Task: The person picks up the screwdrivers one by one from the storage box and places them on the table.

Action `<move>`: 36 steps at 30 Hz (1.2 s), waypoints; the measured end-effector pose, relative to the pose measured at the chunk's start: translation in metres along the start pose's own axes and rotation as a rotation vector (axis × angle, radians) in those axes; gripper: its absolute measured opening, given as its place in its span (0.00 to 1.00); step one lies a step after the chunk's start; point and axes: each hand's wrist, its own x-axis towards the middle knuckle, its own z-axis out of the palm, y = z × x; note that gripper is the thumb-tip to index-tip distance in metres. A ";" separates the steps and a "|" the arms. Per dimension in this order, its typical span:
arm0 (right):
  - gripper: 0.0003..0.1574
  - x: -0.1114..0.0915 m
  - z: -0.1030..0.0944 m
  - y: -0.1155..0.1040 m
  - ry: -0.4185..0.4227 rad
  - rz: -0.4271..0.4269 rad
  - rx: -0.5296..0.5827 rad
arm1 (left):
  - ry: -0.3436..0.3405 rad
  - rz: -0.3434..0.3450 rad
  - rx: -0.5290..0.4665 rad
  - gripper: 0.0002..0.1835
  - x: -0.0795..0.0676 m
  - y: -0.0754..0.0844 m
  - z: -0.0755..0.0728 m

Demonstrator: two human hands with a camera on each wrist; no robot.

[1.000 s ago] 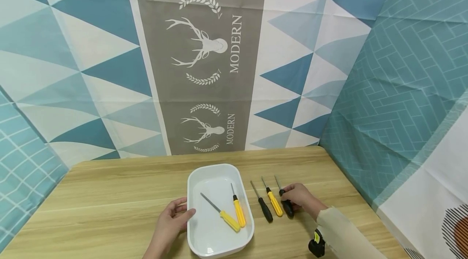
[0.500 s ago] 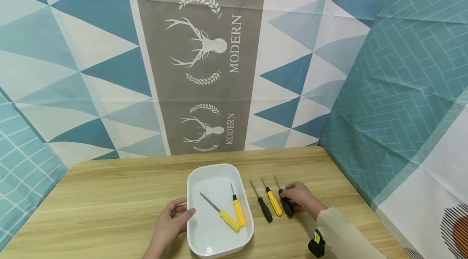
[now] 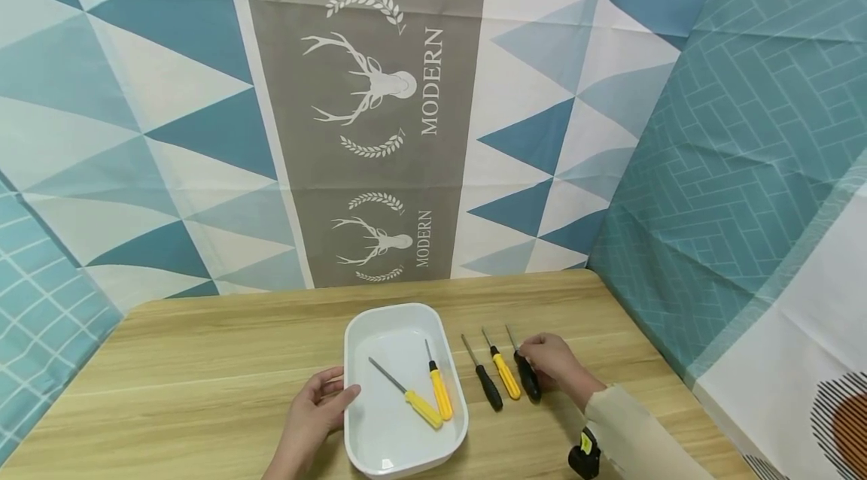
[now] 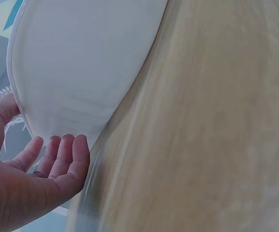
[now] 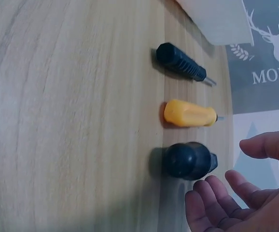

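My left hand (image 3: 311,414) holds the near-left side of a white plastic tub (image 3: 379,431), thumb over the rim and fingers against the outer wall. Inside lie a yellow screwdriver (image 3: 424,409) and an orange-yellow one with a black collar (image 3: 441,393). My right hand (image 3: 557,361) is at the rightmost black screwdriver (image 3: 528,381), fingertips near its collar. In the right wrist view, thumb and fingers stand apart beside its thick black handle (image 5: 185,161), not wrapped round it. Left of it lie a yellow-handled screwdriver (image 3: 505,376) and a slimmer black one (image 3: 488,387).
A black tape measure (image 3: 585,454) with a yellow label sits by the right sleeve (image 3: 630,427). The wooden table (image 3: 203,367) ends at a patterned cloth backdrop (image 3: 379,126), with more cloth along the right side.
The right hand has shifted slightly away from me, toward the shaft end, uncovering more of the black handle. The left hand and the tub keep their places; the head view drifts slightly.
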 end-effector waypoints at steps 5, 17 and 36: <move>0.22 0.000 0.003 -0.004 0.000 -0.026 0.015 | 0.008 -0.010 0.015 0.32 -0.001 0.000 -0.001; 0.25 -0.005 0.004 -0.011 -0.002 -0.076 0.007 | 0.016 -0.007 -0.015 0.33 -0.003 -0.001 -0.002; 0.23 -0.019 0.028 -0.028 -0.020 -0.165 0.099 | 0.015 0.019 -0.064 0.32 -0.007 -0.001 -0.009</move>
